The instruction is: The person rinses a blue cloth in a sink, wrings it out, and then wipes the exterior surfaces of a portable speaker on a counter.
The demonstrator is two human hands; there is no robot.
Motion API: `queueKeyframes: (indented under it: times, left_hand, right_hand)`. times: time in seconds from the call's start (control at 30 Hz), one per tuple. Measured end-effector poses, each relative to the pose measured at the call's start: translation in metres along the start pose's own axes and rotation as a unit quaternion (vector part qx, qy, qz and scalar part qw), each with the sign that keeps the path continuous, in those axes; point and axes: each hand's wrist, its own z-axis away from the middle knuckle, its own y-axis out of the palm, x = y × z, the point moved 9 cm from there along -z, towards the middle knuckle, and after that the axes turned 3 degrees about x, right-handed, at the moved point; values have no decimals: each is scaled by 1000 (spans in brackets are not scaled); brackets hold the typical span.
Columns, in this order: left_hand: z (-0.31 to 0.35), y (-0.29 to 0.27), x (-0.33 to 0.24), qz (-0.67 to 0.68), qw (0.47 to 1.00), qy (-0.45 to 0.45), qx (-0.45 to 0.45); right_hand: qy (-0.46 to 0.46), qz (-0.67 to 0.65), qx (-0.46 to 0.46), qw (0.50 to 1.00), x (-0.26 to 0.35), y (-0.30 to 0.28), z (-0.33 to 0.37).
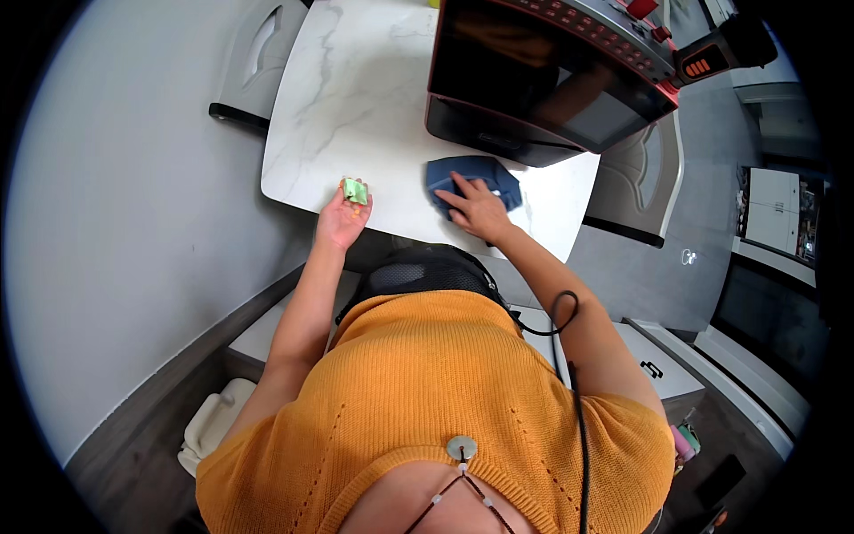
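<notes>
Right hand (479, 211) lies flat, fingers spread, on the folded dark-blue cloth (471, 177) (near the white marble table's (356, 98) front edge); left hand (342, 218) cups a small green block (355, 190).

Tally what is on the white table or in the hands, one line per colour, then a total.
Blue: 1, the folded blue cloth under the right hand
Green: 1, the small green piece in the left hand
Dark with red trim: 1, the countertop oven
Total: 3
</notes>
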Motion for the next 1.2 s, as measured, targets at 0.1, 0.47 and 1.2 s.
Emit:
queueKeyframes:
  times: [0.1,0.47,1.2]
  left_hand:
    - [6,-4,-6,14,1000,5,-2]
    - [11,-27,-16,42,999,1,8]
    - [7,-1,114,31,999,22,-16]
  right_hand:
    - [-76,27,88,993,29,28,-15]
    - [-71,108,191,973,-6,14,121]
    - [-2,42,-44,998,-107,-41,132]
